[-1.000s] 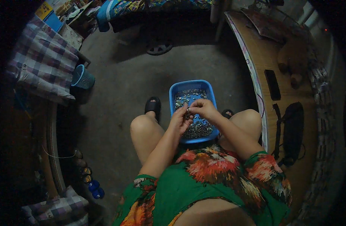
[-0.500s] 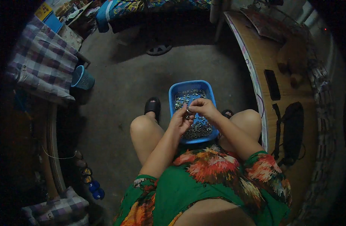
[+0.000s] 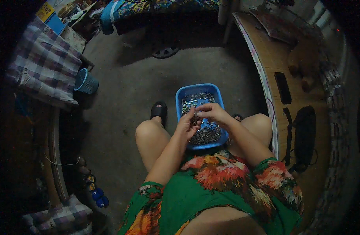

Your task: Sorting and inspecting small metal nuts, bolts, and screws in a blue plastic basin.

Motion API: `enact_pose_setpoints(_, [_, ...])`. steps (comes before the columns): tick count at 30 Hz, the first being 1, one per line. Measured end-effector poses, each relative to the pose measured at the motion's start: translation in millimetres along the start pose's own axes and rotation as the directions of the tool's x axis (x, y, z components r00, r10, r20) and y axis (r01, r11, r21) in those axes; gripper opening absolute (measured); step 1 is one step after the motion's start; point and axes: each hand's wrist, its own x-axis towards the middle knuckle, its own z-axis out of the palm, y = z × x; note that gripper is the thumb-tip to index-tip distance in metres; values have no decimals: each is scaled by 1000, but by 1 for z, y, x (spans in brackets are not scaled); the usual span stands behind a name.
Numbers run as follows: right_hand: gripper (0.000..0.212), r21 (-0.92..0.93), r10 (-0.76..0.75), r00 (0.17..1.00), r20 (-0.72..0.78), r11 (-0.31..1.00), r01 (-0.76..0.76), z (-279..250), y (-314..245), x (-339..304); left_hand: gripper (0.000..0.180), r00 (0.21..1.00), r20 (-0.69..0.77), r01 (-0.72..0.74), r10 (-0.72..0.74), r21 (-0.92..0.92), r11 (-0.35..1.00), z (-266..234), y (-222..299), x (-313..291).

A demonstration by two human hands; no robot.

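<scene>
A blue plastic basket (image 3: 180, 94) stands before me between my knees. Many small shiny metal cylinders (image 3: 207, 136) lie in it, heaped at the near end and spread more thinly at the far end. Over the basket, my left hand (image 3: 187, 124) is closed with its fingers curled up. My right hand (image 3: 212, 112) meets it, thumb and fingers pinched together at the left fingertips. A small shiny metal piece (image 3: 196, 114) shows between the two hands. Its exact shape is too small to make out, and the fingers hide part of it.
To the right runs a wooden bench (image 3: 280, 117) with a black phone (image 3: 282, 88) and a black pouch (image 3: 305, 135). On the left are a light-blue waste basket (image 3: 86, 82) and a checked cloth (image 3: 46, 62). Black slippers (image 3: 159, 111) are on my feet beside the basket.
My right hand has shifted very slightly and its fingers lie a little flatter over the left fingertips. My left hand and the basket stay where they were.
</scene>
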Motion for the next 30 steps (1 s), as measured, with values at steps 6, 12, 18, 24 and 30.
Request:
enact_pose_setpoints(6, [24, -123, -165, 982, -94, 981, 153, -8, 14, 8, 29, 992, -109, -53, 59, 59, 997, 6, -2, -1])
enact_pose_setpoints(12, [19, -46, -16, 1000, -17, 999, 15, -1, 1, 2, 22, 984, -61, -165, 165, 9, 986, -9, -2, 4])
enact_pose_setpoints(18, [20, 207, 52, 998, -33, 977, -44, -12, 12, 5, 27, 986, -34, -166, 164, -72, 983, -9, -2, 7])
enact_pose_setpoints(24, [13, 203, 115, 993, -30, 973, -106, -11, 4, 1, 27, 992, -34, -127, 125, -65, 990, -7, -2, 5])
enact_pose_setpoints(30, [16, 213, 99, 989, -110, 974, -73, -9, 7, 3, 28, 994, 40, -97, 99, -58, 994, -7, -2, 5])
